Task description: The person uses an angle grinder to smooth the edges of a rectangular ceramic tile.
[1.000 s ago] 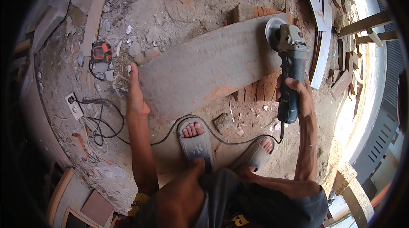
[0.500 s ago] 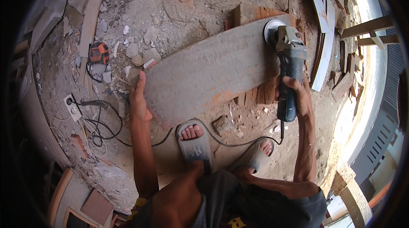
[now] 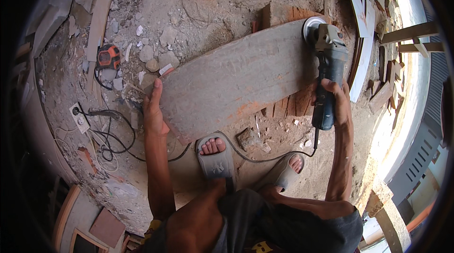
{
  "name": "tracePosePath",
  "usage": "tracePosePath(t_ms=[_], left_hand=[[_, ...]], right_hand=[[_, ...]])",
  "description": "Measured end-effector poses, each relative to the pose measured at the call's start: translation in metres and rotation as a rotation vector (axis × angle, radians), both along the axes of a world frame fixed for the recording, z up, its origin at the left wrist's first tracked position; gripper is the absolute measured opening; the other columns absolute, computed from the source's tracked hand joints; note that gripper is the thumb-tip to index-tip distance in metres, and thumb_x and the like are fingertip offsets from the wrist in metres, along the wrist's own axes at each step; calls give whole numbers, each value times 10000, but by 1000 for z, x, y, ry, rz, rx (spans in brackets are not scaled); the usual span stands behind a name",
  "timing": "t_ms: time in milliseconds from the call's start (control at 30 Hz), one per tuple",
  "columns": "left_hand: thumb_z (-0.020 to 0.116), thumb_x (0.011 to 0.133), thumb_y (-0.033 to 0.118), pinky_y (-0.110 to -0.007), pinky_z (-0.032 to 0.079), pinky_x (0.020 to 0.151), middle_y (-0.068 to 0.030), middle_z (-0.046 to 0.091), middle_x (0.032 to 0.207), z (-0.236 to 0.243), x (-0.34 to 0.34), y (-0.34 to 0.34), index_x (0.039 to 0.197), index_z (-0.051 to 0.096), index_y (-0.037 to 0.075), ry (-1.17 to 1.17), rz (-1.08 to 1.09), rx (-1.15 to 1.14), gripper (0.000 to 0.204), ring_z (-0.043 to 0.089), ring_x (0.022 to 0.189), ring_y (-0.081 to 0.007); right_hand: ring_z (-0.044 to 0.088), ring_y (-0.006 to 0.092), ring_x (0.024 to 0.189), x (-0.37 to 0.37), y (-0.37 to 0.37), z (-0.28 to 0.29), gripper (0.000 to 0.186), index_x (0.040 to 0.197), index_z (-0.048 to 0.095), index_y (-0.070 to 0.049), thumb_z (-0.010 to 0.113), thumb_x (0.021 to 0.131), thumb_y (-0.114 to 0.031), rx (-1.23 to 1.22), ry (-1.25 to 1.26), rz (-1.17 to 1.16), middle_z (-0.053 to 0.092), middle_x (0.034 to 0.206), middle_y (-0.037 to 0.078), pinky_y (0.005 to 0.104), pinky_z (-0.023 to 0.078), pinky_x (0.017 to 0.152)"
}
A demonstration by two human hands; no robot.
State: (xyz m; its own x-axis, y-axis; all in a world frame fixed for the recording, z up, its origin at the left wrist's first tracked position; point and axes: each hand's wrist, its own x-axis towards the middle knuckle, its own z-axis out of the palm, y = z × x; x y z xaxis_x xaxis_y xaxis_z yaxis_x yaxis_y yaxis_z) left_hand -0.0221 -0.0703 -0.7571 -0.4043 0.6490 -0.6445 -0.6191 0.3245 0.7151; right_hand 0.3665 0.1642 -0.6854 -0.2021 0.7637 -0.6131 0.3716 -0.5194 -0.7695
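Note:
A broad, curved wooden board (image 3: 236, 78) lies slanted across the ground in front of me, its face scuffed and grey-brown. My left hand (image 3: 155, 111) grips its near left end, with some fingers hidden behind the edge. In my right hand (image 3: 338, 99) is a dark angle grinder (image 3: 332, 66), held round its body. Its round disc (image 3: 312, 29) rests at the far right corner of the board; whether it spins cannot be told. Under the board's right part sit reddish bricks (image 3: 298, 103) that prop it up.
The grinder's black cord (image 3: 255, 160) runs past my sandalled feet (image 3: 215, 156) toward a white socket strip (image 3: 79, 117) at the left. An orange and black tape measure (image 3: 109, 57) lies among rubble. Wood strips (image 3: 363, 59) and offcuts (image 3: 382, 94) lie on the right.
My right hand has shifted the grinder a little to the right, bringing its disc closer to the board's far right end. My left hand keeps its hold on the board.

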Motion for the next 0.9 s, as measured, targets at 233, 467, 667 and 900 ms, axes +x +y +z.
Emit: tracePosePath(t_ms=[233, 467, 667, 900], left_hand=[[611, 1135, 534, -470, 551, 1152, -160, 644, 1553, -5, -5, -5, 1636, 531, 13, -2, 4, 21, 728, 661, 1379, -291], [610, 1135, 536, -474, 546, 1154, -167, 638, 1556, -2, -6, -4, 1643, 516, 6, 10, -4, 8, 741, 658, 1382, -299], [612, 1135, 531, -475, 539, 1164, -163, 640, 1555, -6, -6, -5, 1640, 519, 5, -17, 5, 42, 735, 658, 1383, -299], [602, 1153, 413, -437, 569, 1106, -169, 703, 1455, 10, 0, 4, 1552, 604, -53, 3, 60, 33, 614, 698, 1297, -268]], right_hand=[[702, 195, 642, 7, 8, 0, 462, 1134, 629, -2, 762, 922, -391, 46, -48, 44, 715, 820, 115, 343, 591, 620], [691, 200, 662, 12, 11, -6, 514, 1289, 610, -21, 778, 932, -349, 90, -53, 24, 697, 836, 100, 357, 560, 623], [702, 191, 646, 8, 14, -5, 430, 1153, 628, -11, 769, 934, -354, 112, -100, 38, 709, 823, 100, 342, 587, 625], [708, 194, 647, 4, 20, -6, 426, 1147, 635, -17, 774, 941, -364, 105, -64, 34, 725, 828, 109, 342, 588, 627]])
